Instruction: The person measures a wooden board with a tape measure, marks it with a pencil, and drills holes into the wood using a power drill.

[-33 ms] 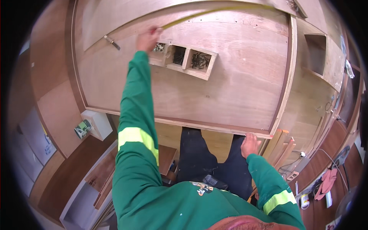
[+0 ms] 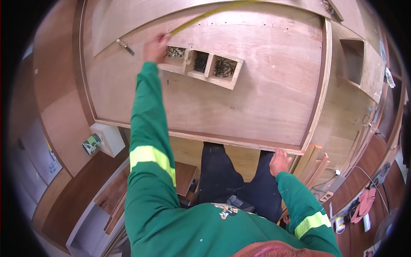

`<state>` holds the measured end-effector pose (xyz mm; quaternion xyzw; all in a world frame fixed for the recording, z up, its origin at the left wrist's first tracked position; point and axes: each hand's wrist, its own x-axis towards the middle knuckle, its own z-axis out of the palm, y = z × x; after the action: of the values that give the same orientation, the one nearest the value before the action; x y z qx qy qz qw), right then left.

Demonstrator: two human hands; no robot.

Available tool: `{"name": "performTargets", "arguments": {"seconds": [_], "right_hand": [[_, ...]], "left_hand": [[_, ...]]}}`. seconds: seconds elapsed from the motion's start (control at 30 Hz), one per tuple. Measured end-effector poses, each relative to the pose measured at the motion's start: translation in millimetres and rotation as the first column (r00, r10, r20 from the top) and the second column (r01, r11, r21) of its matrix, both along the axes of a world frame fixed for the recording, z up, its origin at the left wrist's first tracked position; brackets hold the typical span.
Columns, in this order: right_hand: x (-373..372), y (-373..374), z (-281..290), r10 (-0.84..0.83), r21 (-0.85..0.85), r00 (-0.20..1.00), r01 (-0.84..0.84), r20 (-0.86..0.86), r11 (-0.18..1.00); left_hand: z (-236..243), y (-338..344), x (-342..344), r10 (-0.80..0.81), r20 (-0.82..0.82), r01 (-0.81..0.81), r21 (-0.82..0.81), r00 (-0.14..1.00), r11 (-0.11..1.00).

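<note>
My left hand (image 2: 155, 49), blurred by motion, is closed on a tape measure (image 2: 161, 37); only a small red part of it shows beside my fingers. Its yellow blade (image 2: 201, 17) stretches from there to the upper right, over the panel. Just right of that hand lies a wooden box with three compartments (image 2: 209, 80), holding screws and small hardware. My right hand (image 2: 279, 162) is closed over the front edge of the framed plywood panel (image 2: 265, 103), near its right corner.
A chisel-like tool (image 2: 125, 47) lies on the panel at the left. Wood strips (image 2: 314, 165) stand beside the right corner. At the left a green-and-white can (image 2: 91, 144) rests by a white box (image 2: 112, 139). An open wooden box (image 2: 371, 68) is at the far right.
My left hand has moved left and slightly toward me with the tape measure, uncovering more of the box's left compartment. The yellow blade has shifted left too. My right hand stays put.
</note>
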<state>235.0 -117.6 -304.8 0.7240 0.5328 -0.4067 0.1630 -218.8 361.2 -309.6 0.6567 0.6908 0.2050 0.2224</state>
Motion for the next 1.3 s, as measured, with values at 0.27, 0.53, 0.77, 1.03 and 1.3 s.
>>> {"name": "performTargets", "arguments": {"seconds": [0.27,0.53,0.77,1.03,1.3], "right_hand": [[-13.2,5.0,1.5,-0.047,0.022,0.999,0.046,0.019,0.999],[-30.6,129.0,-105.2,-0.256,0.084,0.966,0.258,-0.030,0.963],[-81.0,246.9,-118.5,-0.255,0.012,0.965,0.255,0.067,0.967],[-85.0,241.1,-118.4,-0.359,0.063,0.932,0.355,0.051,0.933],[-93.6,237.2,-126.7,-0.454,0.090,0.887,0.447,0.081,0.890]], "left_hand": [[61.1,-117.4,-199.2,0.176,-0.324,-0.160,0.074,0.929,0.984],[58.0,-53.3,-223.3,0.020,-0.350,-0.067,-0.124,0.937,0.990],[-22.4,96.4,-147.3,-0.364,-0.279,0.308,-0.227,0.888,0.924],[-114.6,132.1,-58.5,-0.523,-0.182,0.409,-0.434,0.833,0.803],[-140.1,146.0,-63.6,-0.536,-0.224,0.404,-0.445,0.814,0.800]]}}
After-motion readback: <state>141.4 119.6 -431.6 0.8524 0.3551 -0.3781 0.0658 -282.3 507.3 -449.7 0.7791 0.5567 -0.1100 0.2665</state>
